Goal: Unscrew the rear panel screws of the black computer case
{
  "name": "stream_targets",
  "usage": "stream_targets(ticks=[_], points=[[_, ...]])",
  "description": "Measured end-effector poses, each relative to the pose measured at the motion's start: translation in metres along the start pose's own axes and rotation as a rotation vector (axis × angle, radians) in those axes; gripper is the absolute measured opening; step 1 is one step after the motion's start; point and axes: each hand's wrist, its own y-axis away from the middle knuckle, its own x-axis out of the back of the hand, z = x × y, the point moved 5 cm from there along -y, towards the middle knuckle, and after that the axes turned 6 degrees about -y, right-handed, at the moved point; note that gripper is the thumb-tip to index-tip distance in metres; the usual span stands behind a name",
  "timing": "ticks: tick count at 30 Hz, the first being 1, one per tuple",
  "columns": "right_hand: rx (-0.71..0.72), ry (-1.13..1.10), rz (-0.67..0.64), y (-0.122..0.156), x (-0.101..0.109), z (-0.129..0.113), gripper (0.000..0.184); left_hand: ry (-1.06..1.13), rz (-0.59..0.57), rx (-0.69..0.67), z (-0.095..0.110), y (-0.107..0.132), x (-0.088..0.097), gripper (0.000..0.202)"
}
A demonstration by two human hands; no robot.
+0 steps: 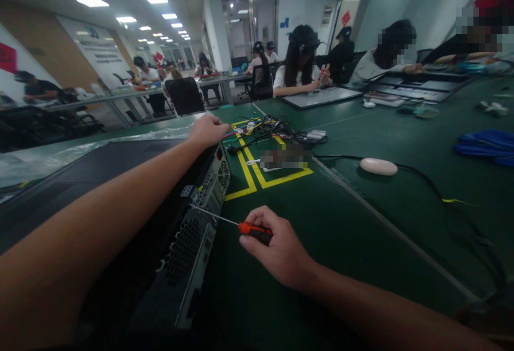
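Note:
A black desktop computer case (120, 172) lies on its side at the left, its metal rear panel (201, 222) facing right. My right hand (277, 246) is closed around the red and black handle of a screwdriver (246, 228). The long thin shaft points left, and its tip meets the rear panel near a small metal bracket (188, 191). At the far corner of the case, my left hand (208, 130) bends its fingers over the edge. Part of those fingers is hidden from this angle.
Beyond the case, a tangle of cables (277, 126) lies on the green table (341, 222) by yellow tape markings (287, 181). A white mouse-shaped object (378, 166) rests on a black cord. Blue cable (488, 146) lies farther right. Several people sit at tables behind.

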Motion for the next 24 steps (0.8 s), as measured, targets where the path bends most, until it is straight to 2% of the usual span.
stream_targets(ticks=[8,24], points=[[-0.037,-0.01,0.002,0.0013,0.0004,-0.0027,0.015,0.252,-0.019,0.131,-0.003,0.0032,0.0023,0.017],[-0.046,-0.015,0.01,0.0008,0.0013,0.0006,0.015,0.222,-0.008,0.057,0.0006,0.0035,0.0006,0.025]])
